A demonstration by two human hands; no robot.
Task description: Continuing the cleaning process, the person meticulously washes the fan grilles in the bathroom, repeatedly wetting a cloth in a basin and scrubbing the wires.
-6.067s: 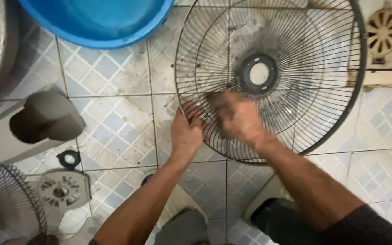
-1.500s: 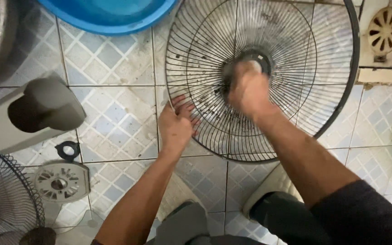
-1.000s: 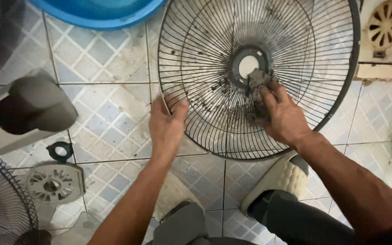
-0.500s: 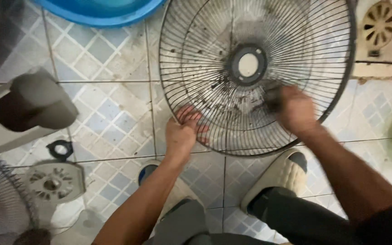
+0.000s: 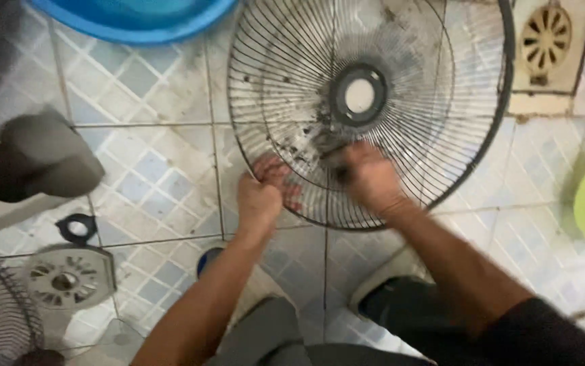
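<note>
- You have one view only, from your head, so no second view overlaps it.
- It looks steeply down at the tiled floor [image 5: 143, 169].
- It sits close: your left hand [image 5: 260, 196] and right hand [image 5: 367, 177] fill mid-frame, forearms entering from the bottom edge.

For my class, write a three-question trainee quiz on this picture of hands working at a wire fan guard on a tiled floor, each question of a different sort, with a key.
1. True or false: the left hand grips the lower rim of the fan guard.
2. Where does the right hand press? A) on the blue basin B) on the guard's wires below its round hub C) on the floor drain
3. Fill in: the guard's wires near the hub are coated with dark ____.

Key: 1 true; 2 B; 3 grime. Whether the right hand holds a cloth or brush cannot be told: it is blurred.
</note>
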